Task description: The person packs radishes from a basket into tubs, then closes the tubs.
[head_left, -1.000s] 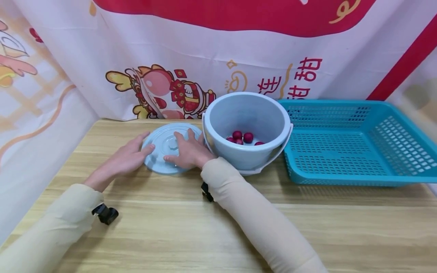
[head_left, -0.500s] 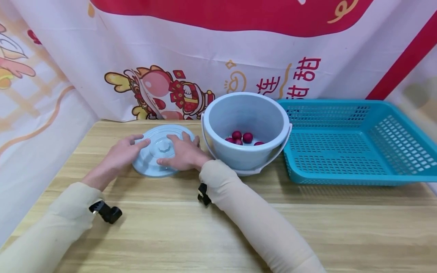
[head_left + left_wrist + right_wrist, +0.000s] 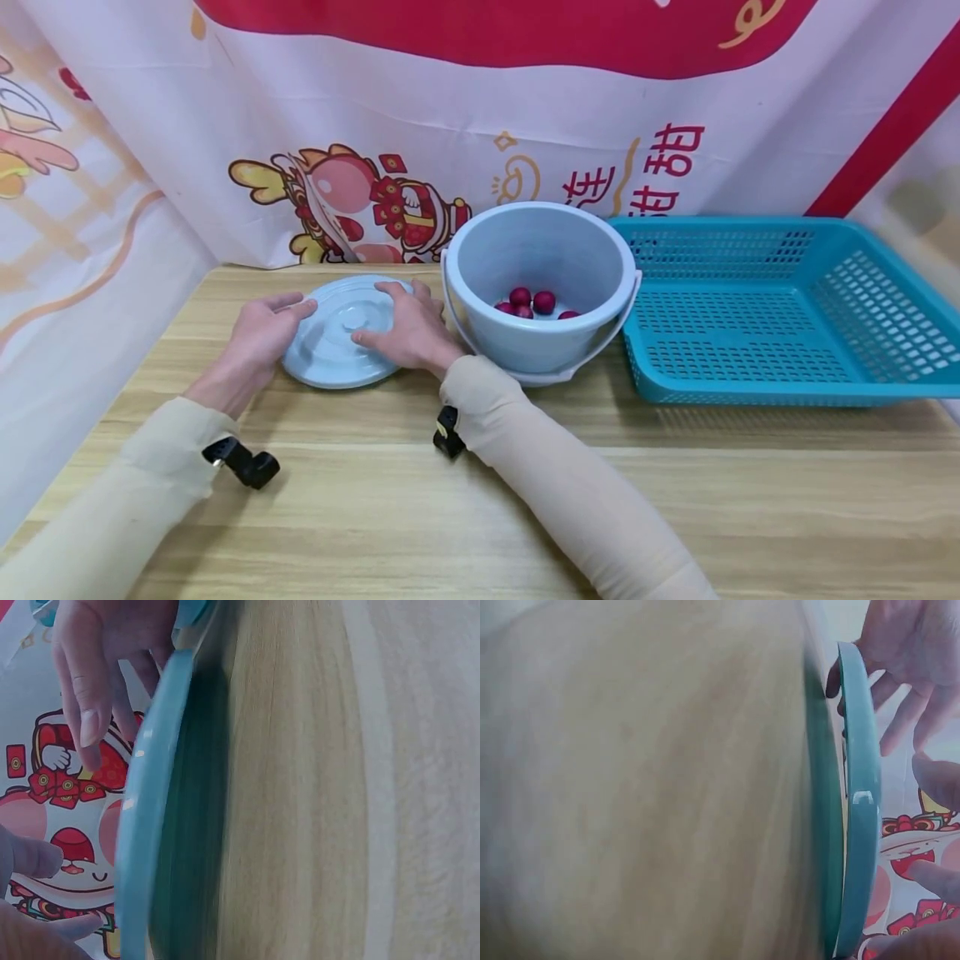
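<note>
A round light-blue lid [image 3: 330, 354] with a small knob lies nearly flat at the left of the table, its near rim showing a dark band beneath in both wrist views. My left hand [image 3: 262, 333] holds its left side, thumb over the rim; dark fingertips show at the rim in the right wrist view. My right hand [image 3: 411, 332] holds the right side, thumb across the top near the knob and the other fingers toward the right rim, partly hidden. Right of it stands a light-blue bucket [image 3: 540, 342] containing several dark-red balls [image 3: 544, 302].
A teal plastic basket [image 3: 757, 396] with slotted walls stands right of the bucket. The bucket's white handle [image 3: 600, 354] hangs down in front. A printed cloth [image 3: 420, 92] hangs behind the wooden table [image 3: 480, 500].
The lid has shifted left, away from the bucket, together with my right hand. My left hand has drawn back slightly to the left rim. Bucket and basket stay put.
</note>
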Motion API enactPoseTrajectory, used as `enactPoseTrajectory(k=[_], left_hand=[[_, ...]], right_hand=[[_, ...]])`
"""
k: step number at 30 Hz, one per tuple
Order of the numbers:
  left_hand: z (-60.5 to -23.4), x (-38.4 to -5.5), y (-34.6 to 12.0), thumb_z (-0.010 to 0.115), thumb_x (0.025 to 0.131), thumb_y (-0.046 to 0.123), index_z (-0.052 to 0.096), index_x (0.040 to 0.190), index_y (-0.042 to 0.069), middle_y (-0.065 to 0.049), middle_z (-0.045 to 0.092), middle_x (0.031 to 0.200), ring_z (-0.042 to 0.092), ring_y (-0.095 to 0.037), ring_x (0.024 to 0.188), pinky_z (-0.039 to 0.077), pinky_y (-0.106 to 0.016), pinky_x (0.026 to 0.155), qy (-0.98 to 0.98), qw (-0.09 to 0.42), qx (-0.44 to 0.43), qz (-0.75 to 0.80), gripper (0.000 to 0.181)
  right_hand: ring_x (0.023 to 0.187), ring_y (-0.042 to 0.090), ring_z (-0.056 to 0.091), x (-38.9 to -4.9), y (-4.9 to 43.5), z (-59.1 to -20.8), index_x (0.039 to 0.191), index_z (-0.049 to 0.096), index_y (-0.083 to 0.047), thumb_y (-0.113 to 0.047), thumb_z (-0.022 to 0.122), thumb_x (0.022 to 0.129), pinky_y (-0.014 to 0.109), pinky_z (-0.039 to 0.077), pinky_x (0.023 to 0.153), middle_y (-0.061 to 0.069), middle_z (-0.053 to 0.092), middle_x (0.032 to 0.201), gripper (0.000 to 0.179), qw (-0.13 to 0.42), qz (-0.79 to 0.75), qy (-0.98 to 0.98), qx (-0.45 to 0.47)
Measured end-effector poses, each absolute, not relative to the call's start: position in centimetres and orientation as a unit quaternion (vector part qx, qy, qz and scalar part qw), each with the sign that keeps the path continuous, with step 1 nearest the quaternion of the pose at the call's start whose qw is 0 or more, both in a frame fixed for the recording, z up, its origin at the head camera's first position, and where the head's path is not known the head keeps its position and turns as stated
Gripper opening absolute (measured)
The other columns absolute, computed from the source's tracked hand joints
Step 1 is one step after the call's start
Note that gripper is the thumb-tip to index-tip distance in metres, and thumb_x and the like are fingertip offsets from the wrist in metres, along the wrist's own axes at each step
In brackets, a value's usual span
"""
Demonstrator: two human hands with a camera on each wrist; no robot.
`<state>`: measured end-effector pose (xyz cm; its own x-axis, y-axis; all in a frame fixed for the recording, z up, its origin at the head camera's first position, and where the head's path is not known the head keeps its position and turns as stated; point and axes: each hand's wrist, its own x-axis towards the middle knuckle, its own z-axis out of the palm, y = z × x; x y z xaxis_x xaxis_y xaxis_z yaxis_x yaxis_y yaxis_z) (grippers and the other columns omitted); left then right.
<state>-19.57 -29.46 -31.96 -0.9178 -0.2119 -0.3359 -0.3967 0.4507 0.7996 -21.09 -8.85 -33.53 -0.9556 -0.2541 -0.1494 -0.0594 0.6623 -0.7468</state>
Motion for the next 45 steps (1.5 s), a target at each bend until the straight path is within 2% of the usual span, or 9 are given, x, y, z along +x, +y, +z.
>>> enactPoseTrajectory(k=[7, 10, 13, 22, 26, 28, 30, 40, 45], left_hand=[[-31.5, -19.7, -29.4, 0.045, 0.111, 0.044, 0.027, 0.168, 0.008, -0.022, 0.025, 0.175, 0.035, -0.037, 0.157, 0.039, -0.049, 0.126, 0.856, 0.061, -0.190, 0.477, 0.070], [-31.0, -19.7, -29.6, 0.045, 0.110, 0.047, 0.028, 0.168, 0.010, -0.019, 0.029, 0.174, 0.041, -0.032, 0.152, 0.046, -0.042, 0.119, 0.856, 0.045, -0.199, 0.476, 0.071], [-30.5, -19.6, -29.7, 0.045, 0.109, 0.050, 0.030, 0.168, 0.011, -0.015, 0.032, 0.174, 0.045, -0.029, 0.149, 0.051, -0.033, 0.112, 0.853, 0.032, -0.209, 0.476, 0.072], [-27.9, -19.1, -29.5, 0.043, 0.107, 0.056, 0.024, 0.169, 0.011, -0.014, 0.016, 0.178, 0.027, -0.033, 0.159, 0.034, -0.049, 0.128, 0.867, 0.022, -0.190, 0.461, 0.079], [-26.1, -18.7, -29.5, 0.043, 0.107, 0.057, 0.021, 0.170, 0.011, -0.019, 0.016, 0.177, 0.034, -0.035, 0.152, 0.051, -0.029, 0.103, 0.889, 0.010, -0.158, 0.429, 0.082], [-25.2, -18.5, -29.4, 0.042, 0.106, 0.059, 0.019, 0.170, 0.012, -0.023, 0.019, 0.176, 0.042, -0.033, 0.140, 0.047, -0.021, 0.084, 0.904, 0.005, -0.142, 0.403, 0.083], [-24.3, -18.4, -29.1, 0.042, 0.106, 0.062, 0.019, 0.171, 0.016, -0.025, 0.022, 0.175, 0.047, -0.030, 0.128, 0.046, -0.020, 0.075, 0.915, -0.002, -0.130, 0.383, 0.083], [-20.7, -18.6, -26.0, 0.046, 0.102, 0.069, 0.025, 0.169, 0.031, -0.014, 0.019, 0.177, 0.037, -0.036, 0.145, 0.040, -0.041, 0.102, 0.926, 0.004, -0.072, 0.369, 0.080], [-19.8, -19.0, -23.3, 0.052, 0.102, 0.065, 0.033, 0.167, 0.027, -0.016, 0.027, 0.175, 0.039, -0.033, 0.142, 0.040, -0.042, 0.100, 0.936, 0.015, -0.035, 0.350, 0.077]], right_hand=[[0.143, 0.027, 0.049, -21.3, -9.0, -33.1, 0.153, 0.057, -0.033, -0.039, 0.087, 0.088, 0.047, 0.045, 0.119, 0.006, 0.053, 0.160, 0.072, 0.044, -0.447, 0.891, -0.067], [0.142, 0.021, 0.055, -21.5, -8.8, -32.8, 0.150, 0.062, -0.030, -0.038, 0.089, 0.087, 0.042, 0.045, 0.120, 0.001, 0.061, 0.155, 0.069, 0.013, -0.485, 0.873, -0.052], [0.146, 0.018, 0.055, -21.5, -8.7, -32.6, 0.147, 0.065, -0.031, -0.036, 0.089, 0.087, 0.040, 0.045, 0.122, -0.002, 0.061, 0.156, 0.065, -0.004, -0.526, 0.850, -0.041], [0.153, 0.020, 0.046, -21.4, -8.6, -30.6, 0.144, 0.069, -0.027, -0.033, 0.086, 0.090, 0.041, 0.038, 0.126, -0.001, 0.056, 0.160, 0.057, -0.057, -0.555, 0.826, -0.083], [0.158, 0.024, 0.038, -21.1, -8.7, -28.1, 0.150, 0.063, -0.027, -0.039, 0.081, 0.094, 0.047, 0.035, 0.129, 0.006, 0.048, 0.166, 0.060, -0.054, -0.501, 0.857, -0.112], [0.162, 0.025, 0.032, -21.0, -8.7, -26.5, 0.154, 0.058, -0.025, -0.041, 0.077, 0.096, 0.046, 0.031, 0.131, 0.006, 0.046, 0.168, 0.063, -0.055, -0.471, 0.871, -0.128], [0.165, 0.025, 0.025, -20.9, -8.4, -24.8, 0.157, 0.054, -0.024, -0.043, 0.074, 0.099, 0.045, 0.027, 0.133, 0.006, 0.043, 0.170, 0.065, -0.054, -0.439, 0.886, -0.141], [0.169, 0.017, 0.004, -20.7, -4.5, -18.5, 0.164, 0.042, -0.020, -0.048, 0.065, 0.102, 0.031, 0.013, 0.136, -0.005, 0.045, 0.168, 0.071, -0.029, -0.343, 0.929, -0.134], [0.167, 0.015, 0.011, -21.2, -0.9, -18.1, 0.164, 0.042, -0.022, -0.050, 0.063, 0.102, 0.031, 0.023, 0.133, -0.005, 0.041, 0.170, 0.071, -0.022, -0.332, 0.937, -0.108]])
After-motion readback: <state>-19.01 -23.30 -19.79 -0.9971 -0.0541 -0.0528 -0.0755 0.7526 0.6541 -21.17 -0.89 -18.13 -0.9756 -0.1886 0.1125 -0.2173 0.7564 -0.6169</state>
